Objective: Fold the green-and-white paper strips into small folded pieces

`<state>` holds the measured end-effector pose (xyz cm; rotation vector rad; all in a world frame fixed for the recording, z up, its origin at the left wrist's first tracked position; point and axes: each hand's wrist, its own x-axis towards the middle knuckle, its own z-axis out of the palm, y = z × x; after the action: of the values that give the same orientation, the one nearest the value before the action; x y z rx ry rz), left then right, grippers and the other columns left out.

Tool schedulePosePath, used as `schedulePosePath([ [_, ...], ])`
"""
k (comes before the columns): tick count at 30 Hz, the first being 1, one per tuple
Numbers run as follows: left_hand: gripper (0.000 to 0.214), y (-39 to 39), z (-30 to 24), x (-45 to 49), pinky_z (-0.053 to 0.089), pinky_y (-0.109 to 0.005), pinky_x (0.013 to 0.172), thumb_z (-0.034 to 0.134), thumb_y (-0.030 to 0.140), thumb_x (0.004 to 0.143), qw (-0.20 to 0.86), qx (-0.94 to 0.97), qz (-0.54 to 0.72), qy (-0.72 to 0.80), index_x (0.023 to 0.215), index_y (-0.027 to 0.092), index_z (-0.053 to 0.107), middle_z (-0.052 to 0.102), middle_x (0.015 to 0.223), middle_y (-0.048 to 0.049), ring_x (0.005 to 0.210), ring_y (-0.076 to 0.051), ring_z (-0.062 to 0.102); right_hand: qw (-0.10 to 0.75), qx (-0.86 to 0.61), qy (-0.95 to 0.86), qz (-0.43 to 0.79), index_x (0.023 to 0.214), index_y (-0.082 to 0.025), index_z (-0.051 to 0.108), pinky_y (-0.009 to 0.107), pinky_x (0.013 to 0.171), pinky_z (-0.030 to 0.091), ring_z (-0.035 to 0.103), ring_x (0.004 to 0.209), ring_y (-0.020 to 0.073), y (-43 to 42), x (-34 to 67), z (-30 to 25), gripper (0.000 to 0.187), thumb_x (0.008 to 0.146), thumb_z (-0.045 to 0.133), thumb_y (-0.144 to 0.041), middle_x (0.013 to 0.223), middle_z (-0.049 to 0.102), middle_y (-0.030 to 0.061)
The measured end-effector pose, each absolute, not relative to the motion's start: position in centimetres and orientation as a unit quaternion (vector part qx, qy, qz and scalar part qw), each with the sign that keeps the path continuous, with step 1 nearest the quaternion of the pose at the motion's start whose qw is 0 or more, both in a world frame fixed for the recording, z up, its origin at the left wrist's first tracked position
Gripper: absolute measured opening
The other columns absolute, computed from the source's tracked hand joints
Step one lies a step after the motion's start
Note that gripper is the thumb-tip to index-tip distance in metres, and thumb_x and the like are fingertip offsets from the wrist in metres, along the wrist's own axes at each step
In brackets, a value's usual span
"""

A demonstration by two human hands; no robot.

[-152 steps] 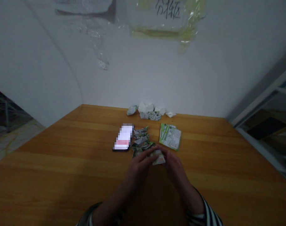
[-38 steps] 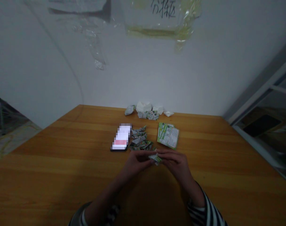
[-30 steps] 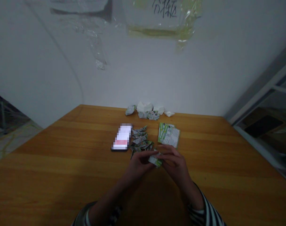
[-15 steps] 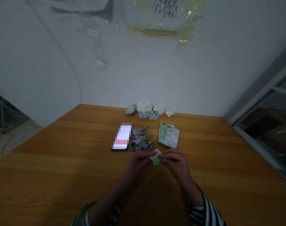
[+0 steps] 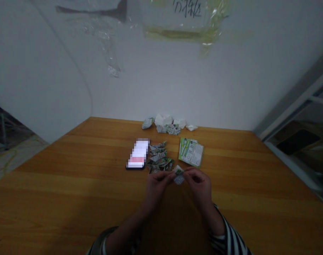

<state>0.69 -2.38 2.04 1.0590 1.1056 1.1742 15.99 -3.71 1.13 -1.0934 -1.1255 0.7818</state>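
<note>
Your hands at work over a wooden tabletop [image 5: 71, 170]: your left hand [image 5: 157, 189] and right hand [image 5: 200, 186] meet at the near edge of the items, pinching a small folded wrapper [image 5: 179, 176] of green-printed white paper between them. The fingers [image 5: 192, 173] of both hands are closed on it from either side, grasping it lightly at its upper part while its lower corner hangs free, clear of the wood. The wrapper sits just in front of a loose heap of folded printed wrappers [image 5: 159, 160], which lies between a smartphone [image 5: 137, 156], its lit screen pixelated, and a flat stack of green-and-white packets [image 5: 191, 152]. The heap almost reaches your left fingers. Farther off, along the tabletop's back edge against the white wall [image 5: 177, 88], sit crumpled white paper pieces [image 5: 163, 120], a crumpled green-printed piece [image 5: 147, 123], a small cluster of printed scraps [image 5: 169, 129] and a flat white scrap [image 5: 191, 128]. Above them, a sheet of clear plastic [image 5: 182, 32] bearing handwritten characters is fixed to the wall. A black-and-white striped sleeve [image 5: 227, 241] shows at your right wrist. No other person's hands appear.
</note>
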Motion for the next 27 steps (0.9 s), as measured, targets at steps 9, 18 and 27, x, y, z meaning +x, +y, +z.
schedulePosePath([
  [9,0.032,-2.6,2.7,0.9,0.054,-0.025,0.064,0.079,0.038,0.063,0.619,0.374,0.513,0.462,0.082,0.013,0.075,0.074,0.071,-0.005,0.067,-0.017,0.068,0.648,-0.486,-0.424,0.406,0.066,-0.018,0.074,0.027,0.063,0.053,0.065,0.068,0.0171,-3.9,15.2,1.2,0.004,0.068,0.075,-0.021,0.072,0.072,0.0044],
  [18,0.025,-2.3,2.7,0.3,0.048,-0.021,0.053,0.08,0.032,0.062,0.562,0.433,0.514,0.483,0.061,0.013,0.065,0.069,0.058,-0.0012,0.054,-0.013,0.062,0.591,-0.514,-0.422,0.456,0.059,-0.017,0.07,0.023,0.048,0.049,0.06,0.05,0.0138,-3.3,15.8,1.1,0.01,0.063,0.075,-0.025,0.055,0.067,0.0008],
  [27,0.029,-2.4,2.4,0.7,0.052,-0.024,0.056,0.08,0.036,0.062,0.567,0.41,0.527,0.482,0.066,0.013,0.063,0.072,0.063,-0.0036,0.057,-0.016,0.067,0.598,-0.519,-0.435,0.43,0.059,-0.016,0.068,0.024,0.051,0.049,0.06,0.053,0.0139,-3.9,15.2,1.0,0.018,0.067,0.075,-0.031,0.057,0.067,0.0021],
])
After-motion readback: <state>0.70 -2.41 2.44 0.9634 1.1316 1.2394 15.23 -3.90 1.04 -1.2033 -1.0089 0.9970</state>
